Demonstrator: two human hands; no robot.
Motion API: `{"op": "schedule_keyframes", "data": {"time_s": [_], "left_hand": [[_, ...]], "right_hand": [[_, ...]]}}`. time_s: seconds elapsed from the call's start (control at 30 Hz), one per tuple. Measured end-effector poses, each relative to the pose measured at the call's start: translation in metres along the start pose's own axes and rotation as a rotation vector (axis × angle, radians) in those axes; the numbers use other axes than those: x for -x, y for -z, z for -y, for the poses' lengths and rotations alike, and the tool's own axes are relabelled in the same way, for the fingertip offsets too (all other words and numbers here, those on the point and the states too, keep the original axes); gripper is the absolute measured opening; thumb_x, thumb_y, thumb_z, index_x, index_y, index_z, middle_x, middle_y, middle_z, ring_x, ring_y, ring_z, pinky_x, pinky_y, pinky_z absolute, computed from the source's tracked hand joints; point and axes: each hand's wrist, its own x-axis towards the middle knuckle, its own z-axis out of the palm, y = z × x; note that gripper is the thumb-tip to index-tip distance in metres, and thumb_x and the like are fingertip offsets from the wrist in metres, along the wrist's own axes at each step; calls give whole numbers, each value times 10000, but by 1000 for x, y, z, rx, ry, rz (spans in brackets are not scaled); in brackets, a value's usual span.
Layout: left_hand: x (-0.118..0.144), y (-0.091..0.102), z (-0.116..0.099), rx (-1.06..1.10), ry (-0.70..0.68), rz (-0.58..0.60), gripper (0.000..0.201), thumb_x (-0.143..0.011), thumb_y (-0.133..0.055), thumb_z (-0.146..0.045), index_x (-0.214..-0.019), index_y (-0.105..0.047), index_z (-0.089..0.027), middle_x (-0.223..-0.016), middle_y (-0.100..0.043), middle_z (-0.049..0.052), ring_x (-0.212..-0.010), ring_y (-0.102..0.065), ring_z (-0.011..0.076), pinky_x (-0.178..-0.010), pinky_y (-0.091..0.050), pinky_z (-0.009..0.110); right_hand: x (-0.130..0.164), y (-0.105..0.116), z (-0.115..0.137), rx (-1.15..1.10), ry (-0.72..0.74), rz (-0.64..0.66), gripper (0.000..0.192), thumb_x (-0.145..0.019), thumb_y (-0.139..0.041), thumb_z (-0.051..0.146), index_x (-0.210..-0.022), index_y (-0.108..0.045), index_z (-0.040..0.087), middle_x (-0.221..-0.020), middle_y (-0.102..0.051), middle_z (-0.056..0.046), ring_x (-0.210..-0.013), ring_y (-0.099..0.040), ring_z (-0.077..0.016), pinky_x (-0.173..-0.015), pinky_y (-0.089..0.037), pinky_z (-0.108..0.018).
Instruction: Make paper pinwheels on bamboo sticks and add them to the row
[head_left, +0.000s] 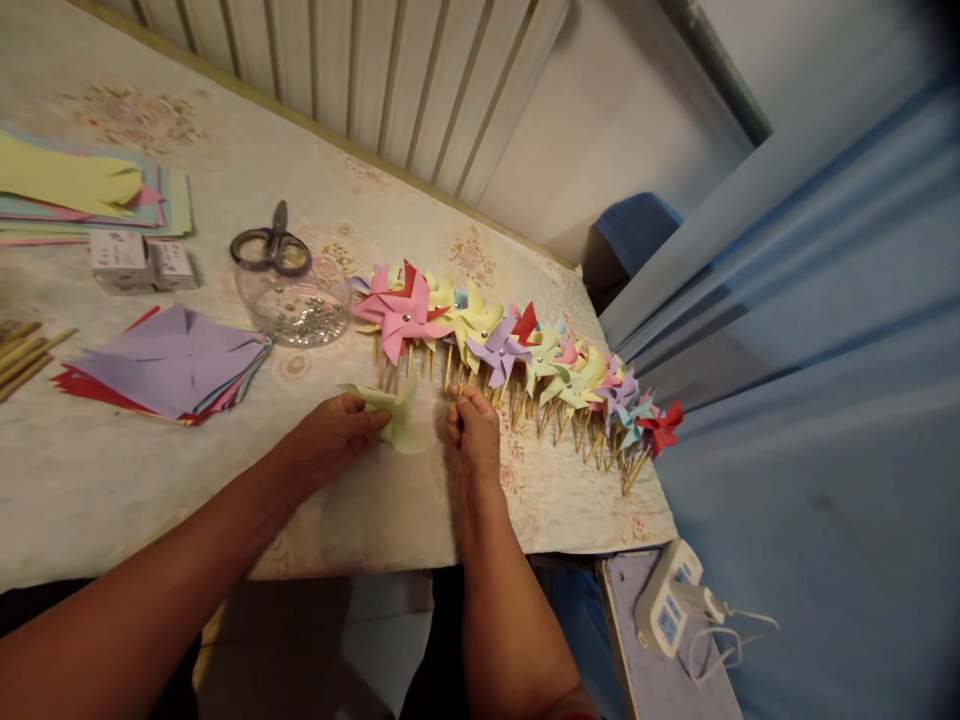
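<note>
Over the near part of the table, my left hand (343, 430) pinches a pale green sheet of paper (406, 418), its corners curled inward. A short gap to the right, my right hand (475, 432) is closed, thumb against fingertips; whatever it holds is too small to name. Just beyond both hands lies a long row of paper pinwheels on sticks, with a pink pinwheel (406, 316) and a purple pinwheel (501, 352) closest. A clear round dish (300, 315) of small shiny metal pieces stands behind my left hand, with black-handled scissors (271, 248) resting at its far rim.
To the left lie a stack of cut paper squares (176, 360), two small boxes (120, 262), bundled sticks (34, 355) and larger coloured sheets (67, 185). A radiator (360, 80) runs behind the table. A blue curtain (810, 450) and a power strip (670, 600) are at the right.
</note>
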Motion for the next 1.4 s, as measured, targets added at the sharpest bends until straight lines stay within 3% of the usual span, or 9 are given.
{"op": "schedule_keyframes", "data": {"time_s": [0.3,0.5,0.7,1.0,1.2,1.4], "left_hand": [[1,0,0,4,2,3,206,-586,-858,-250,-768,-780,-197,-788,-767,49,-745,-692,205,-743,-552,298],[2,-1,-2,10,9,-4,186,-585,-853,-238,-749,-778,-192,-764,-761,54,-762,-699,223,-765,-548,314],[2,-2,-1,4,3,-23,183,-579,-851,-234,-742,-772,-208,-773,-761,52,-769,-693,230,-745,-552,323],[2,0,-1,9,10,3,257,-565,-876,-274,-786,-784,-181,-787,-764,50,-742,-686,198,-763,-546,301],[2,0,0,12,10,-12,244,-561,-874,-256,-774,-780,-185,-756,-753,50,-756,-691,217,-749,-541,306],[2,-1,-1,1,6,1,234,-563,-866,-271,-763,-779,-185,-802,-767,64,-770,-697,223,-775,-547,320]], "right_hand": [[0,1,-2,4,9,10,235,-748,-658,414,-771,-537,214,-443,-336,140,-355,-208,-35,-382,-108,-195],[0,1,-2,19,4,16,218,-719,-657,371,-840,-593,201,-456,-382,130,-372,-223,-38,-392,-117,-192],[1,1,-2,0,10,11,193,-728,-641,384,-759,-557,212,-432,-343,133,-364,-194,-39,-386,-104,-199],[0,2,-4,-9,11,26,196,-697,-648,320,-842,-598,197,-458,-404,121,-378,-224,-39,-401,-124,-192],[1,1,-4,15,21,4,180,-730,-628,373,-786,-572,211,-444,-370,127,-367,-214,-43,-386,-121,-197],[0,0,-5,-2,-9,10,199,-711,-631,314,-870,-605,198,-467,-403,122,-375,-238,-38,-398,-126,-189]]}}
